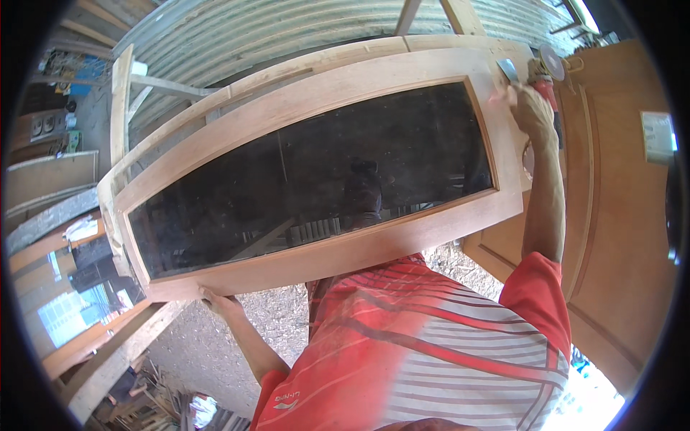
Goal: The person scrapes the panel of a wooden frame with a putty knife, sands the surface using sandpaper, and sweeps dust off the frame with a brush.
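Observation:
A pale wooden door frame (338, 257) with a dark, reflective glass panel (309, 179) lies in front of me across a timber stand. My left hand (221, 304) is at its near left corner, fingers closed round the lower edge. At the far right end, my right hand (533, 111) is closed on what looks like a scraper. The scraper's flat metal blade (507, 70) sticks out above the fingers, over the frame's end; its handle is mostly hidden in my grip. Just beyond that hand, an angle grinder (545, 87) with a red body and a round disc rests on the stand.
A timber rail (316, 57) runs behind the frame, with corrugated metal sheeting (287, 32) past it. Large brown panelled doors (611, 179) stand at the right. Glossy panels (72, 316) and wood scraps (147, 399) lie at the left. Debris covers the ground (266, 327).

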`<state>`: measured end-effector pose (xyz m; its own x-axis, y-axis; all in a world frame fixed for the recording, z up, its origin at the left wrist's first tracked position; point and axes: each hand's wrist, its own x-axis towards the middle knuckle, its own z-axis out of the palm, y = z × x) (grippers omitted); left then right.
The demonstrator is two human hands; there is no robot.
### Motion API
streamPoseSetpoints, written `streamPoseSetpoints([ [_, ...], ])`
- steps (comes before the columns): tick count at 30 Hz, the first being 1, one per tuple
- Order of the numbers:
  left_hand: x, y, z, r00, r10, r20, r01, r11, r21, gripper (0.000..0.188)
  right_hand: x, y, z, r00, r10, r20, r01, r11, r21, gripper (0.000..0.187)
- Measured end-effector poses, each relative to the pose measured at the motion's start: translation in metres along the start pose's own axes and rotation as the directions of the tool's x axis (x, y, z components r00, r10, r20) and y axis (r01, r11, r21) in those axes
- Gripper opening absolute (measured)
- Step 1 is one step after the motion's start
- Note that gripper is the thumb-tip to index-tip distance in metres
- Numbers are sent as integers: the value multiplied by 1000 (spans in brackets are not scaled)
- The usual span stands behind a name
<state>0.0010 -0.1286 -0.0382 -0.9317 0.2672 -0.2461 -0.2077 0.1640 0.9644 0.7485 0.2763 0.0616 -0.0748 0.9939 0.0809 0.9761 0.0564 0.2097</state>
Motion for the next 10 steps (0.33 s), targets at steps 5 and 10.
streamPoseSetpoints([
  [5, 4, -11, 19, 966, -243, -84, 248, 967, 55, 65, 33, -70, -25, 976, -209, -59, 217, 914, 343, 47],
  [10, 32, -46, -19, 954, -229, -196, 178, 953, -245, 88, 75, -228, -29, 887, -432, -161, 426, 633, 647, 55],
])
